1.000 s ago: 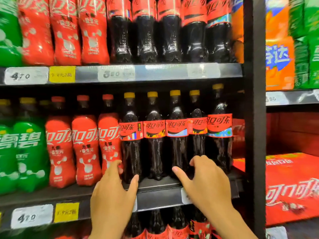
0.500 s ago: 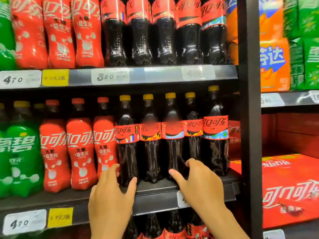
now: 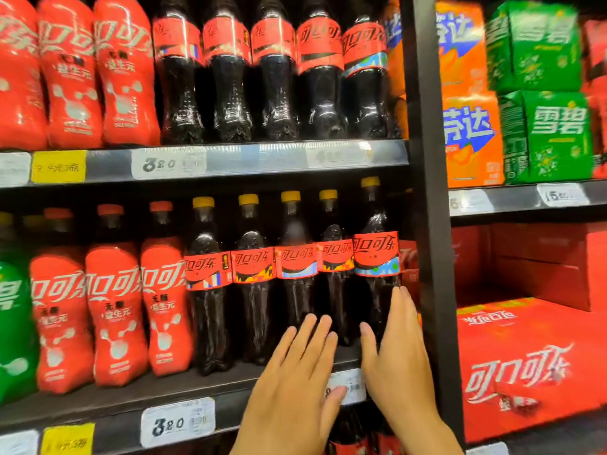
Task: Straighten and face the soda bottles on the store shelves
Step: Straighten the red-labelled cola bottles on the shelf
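Dark middle shelf [image 3: 124, 402], price tags [image 3: 177, 421] on its edge; yellow-capped cola bottles [image 3: 253, 290] rowed upright; black post [image 3: 430, 224] at right. Left hand [image 3: 295, 382], right hand [image 3: 399, 356]: fingers straight, grasping nothing.

Five dark cola bottles [image 3: 295, 290] stood nearly shoulder to shoulder on the middle shelf [image 3: 115, 402], the fourth apparently set back, leaving a pocket. A black upright [image 3: 427, 224] walled the right side; open space showed above the caps [image 3: 290, 196], under the upper shelf [image 3: 108, 165].

The middle shelf [image 3: 131, 400] holds five yellow-capped cola bottles [image 3: 297, 261], three red-wrapped bottles [image 3: 113, 300], with two hands [image 3: 292, 385].
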Demonstrator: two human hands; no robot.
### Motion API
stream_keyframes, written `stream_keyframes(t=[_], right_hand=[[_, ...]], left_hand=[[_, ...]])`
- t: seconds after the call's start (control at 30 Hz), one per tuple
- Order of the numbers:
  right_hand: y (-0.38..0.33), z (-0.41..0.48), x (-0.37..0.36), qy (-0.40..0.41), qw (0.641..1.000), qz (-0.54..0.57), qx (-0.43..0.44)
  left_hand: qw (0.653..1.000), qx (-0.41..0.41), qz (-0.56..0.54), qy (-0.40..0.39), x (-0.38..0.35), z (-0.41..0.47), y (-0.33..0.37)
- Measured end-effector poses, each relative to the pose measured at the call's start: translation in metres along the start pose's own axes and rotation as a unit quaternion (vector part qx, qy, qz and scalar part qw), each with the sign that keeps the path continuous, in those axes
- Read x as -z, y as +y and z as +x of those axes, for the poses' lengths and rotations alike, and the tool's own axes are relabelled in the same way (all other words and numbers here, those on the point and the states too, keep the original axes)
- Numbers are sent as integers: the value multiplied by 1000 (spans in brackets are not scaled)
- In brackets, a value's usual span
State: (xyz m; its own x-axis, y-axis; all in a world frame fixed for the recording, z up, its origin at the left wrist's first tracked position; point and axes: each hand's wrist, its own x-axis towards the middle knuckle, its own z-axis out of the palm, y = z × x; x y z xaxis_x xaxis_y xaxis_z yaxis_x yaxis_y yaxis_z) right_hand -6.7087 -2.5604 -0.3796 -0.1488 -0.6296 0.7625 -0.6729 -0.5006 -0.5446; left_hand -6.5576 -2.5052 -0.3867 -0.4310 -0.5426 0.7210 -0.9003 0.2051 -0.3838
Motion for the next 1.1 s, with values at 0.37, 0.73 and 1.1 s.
stream_keyframes(t=[0.37,0.73,1.1], right_hand=[[5,4,-4,-14,999,32,-12],[-66,56,46,115,974,47,188],[-115,169,70,99,970,1,222]], left_hand=[[997,-27,58,-38,-6,5,-15],[986,64,-63,141,83,46,-58],[969,174,49,169,162,116,-122]])
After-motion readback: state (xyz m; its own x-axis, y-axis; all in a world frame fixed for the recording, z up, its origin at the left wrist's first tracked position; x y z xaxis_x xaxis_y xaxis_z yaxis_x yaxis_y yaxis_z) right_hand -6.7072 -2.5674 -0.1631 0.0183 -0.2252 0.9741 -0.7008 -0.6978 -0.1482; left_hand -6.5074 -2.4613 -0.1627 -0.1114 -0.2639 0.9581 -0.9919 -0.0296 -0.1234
